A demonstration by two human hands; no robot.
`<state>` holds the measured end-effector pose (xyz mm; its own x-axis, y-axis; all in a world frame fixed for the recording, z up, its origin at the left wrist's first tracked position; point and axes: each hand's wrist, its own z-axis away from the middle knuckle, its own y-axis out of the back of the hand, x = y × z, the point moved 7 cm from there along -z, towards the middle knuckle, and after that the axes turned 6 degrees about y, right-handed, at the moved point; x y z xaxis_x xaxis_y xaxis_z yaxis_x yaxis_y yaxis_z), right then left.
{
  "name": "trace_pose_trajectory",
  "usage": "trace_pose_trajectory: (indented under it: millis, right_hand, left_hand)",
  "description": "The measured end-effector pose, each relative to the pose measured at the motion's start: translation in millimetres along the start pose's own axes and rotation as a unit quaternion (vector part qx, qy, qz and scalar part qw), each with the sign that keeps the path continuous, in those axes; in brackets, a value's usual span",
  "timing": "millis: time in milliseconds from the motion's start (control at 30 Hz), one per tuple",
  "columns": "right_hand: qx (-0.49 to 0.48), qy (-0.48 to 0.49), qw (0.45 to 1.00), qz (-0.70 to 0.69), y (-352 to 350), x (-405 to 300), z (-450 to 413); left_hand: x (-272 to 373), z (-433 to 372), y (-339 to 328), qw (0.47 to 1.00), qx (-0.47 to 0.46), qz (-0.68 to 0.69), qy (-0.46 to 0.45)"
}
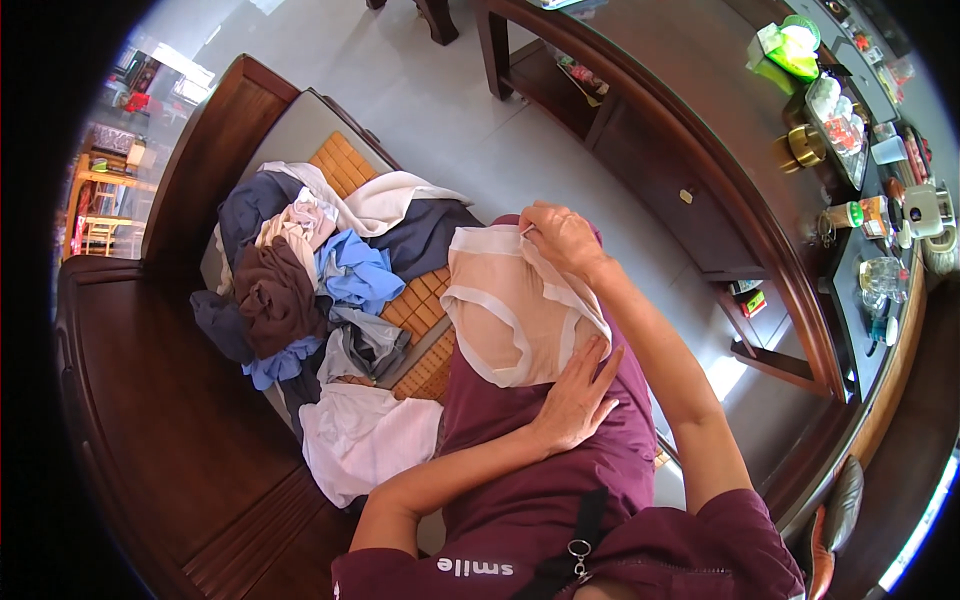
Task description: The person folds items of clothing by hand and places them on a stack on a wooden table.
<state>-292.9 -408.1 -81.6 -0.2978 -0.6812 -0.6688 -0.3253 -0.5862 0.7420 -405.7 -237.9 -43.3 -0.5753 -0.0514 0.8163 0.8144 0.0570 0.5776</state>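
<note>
Beige underpants with white trim point(491, 300) lie spread over my lap on the maroon garment I wear. My right hand point(562, 234) pinches their white waistband at the upper right edge. With fingers spread, my left hand point(574, 401) rests against their lower right edge and does not grip them. To the left is a heap of crumpled clothes: a brown garment point(274, 300), a light blue one point(356, 274), a grey one point(364, 345) and dark ones. A white garment point(367, 435) lies nearer to me, beside my left forearm.
The heap lies on a wooden bench point(217, 142) with a tan tile mat point(424, 304). Right of me stands a long dark wooden table point(675, 90) bearing a tissue pack point(791, 52), a metal tray point(855, 169), a glass teapot point(881, 277) and jars. Grey floor point(450, 120) shows between them.
</note>
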Motion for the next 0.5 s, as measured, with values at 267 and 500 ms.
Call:
trace_pose_trajectory:
  millis: [267,500]
  right_hand:
    - [0.033,-0.023,0.998,-0.044,15.3,-1.6,5.7]
    - [0.027,-0.062,0.996,-0.061,41.0,0.2,14.7]
  left_hand:
    - [-11.1,23.6,62.4,0.986,0.142,0.065,0.058]
    - [-29.2,56.6,87.2,0.976,0.187,-0.009,0.115]
